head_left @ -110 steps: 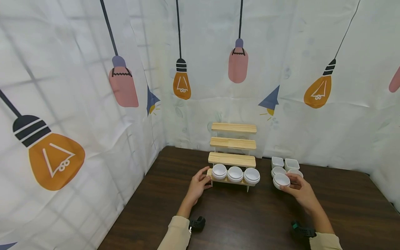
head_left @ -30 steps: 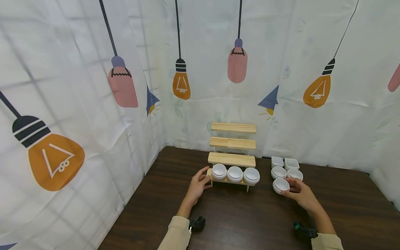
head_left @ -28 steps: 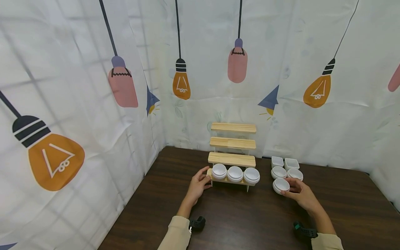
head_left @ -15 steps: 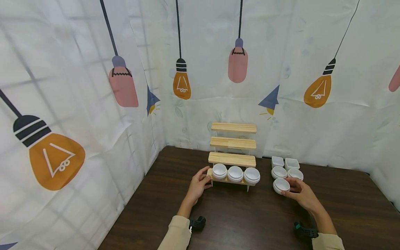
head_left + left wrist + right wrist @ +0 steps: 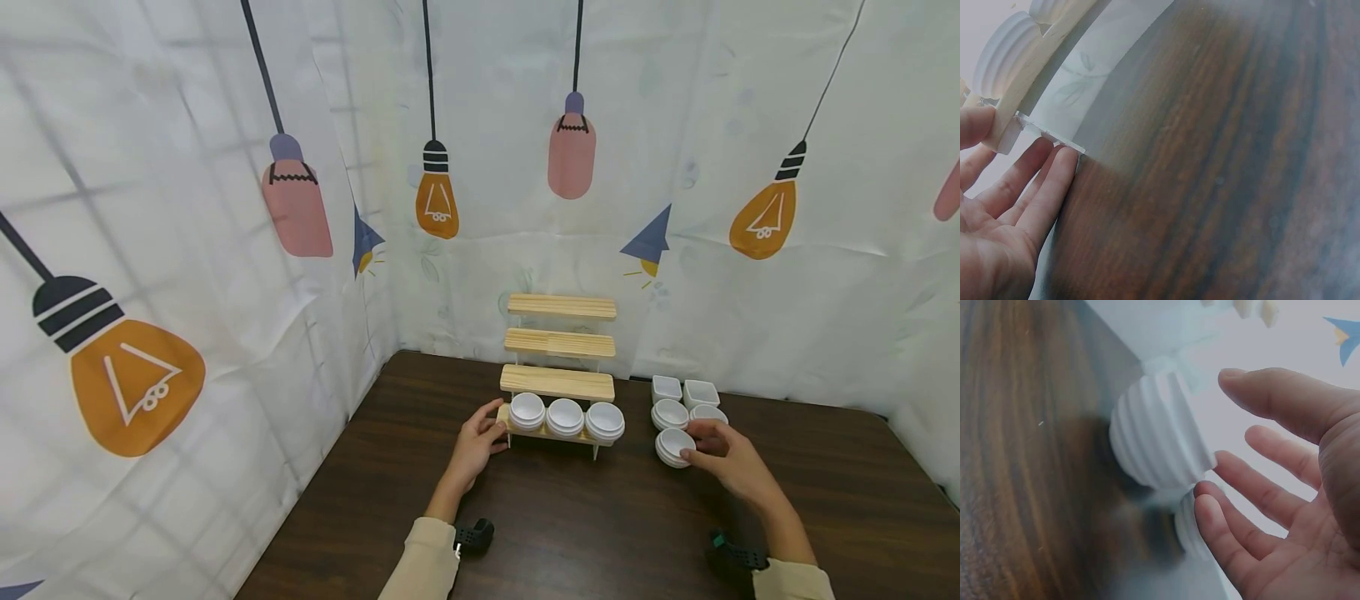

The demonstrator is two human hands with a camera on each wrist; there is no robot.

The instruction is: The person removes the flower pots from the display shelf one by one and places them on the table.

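Note:
My left hand grips the left end of the lowest step of a tiered wooden display stand. In the left wrist view its thumb lies over the board and the fingers reach underneath. Three white round ribbed bowls sit in a row on that step. At the right, my right hand is beside another white ribbed bowl standing on the table. In the right wrist view the right thumb is apart from this bowl and the fingers are spread; a fingertip is close to the rim, contact unclear.
Behind the right-hand bowl stand two more round bowls and two square white dishes. The dark wooden table ends at a printed curtain at the back and left.
My right hand brought the bowl slightly nearer, in front of the other bowls. Since half a second ago its fingers have loosened and drawn right, off the bowl. The left hand stays still.

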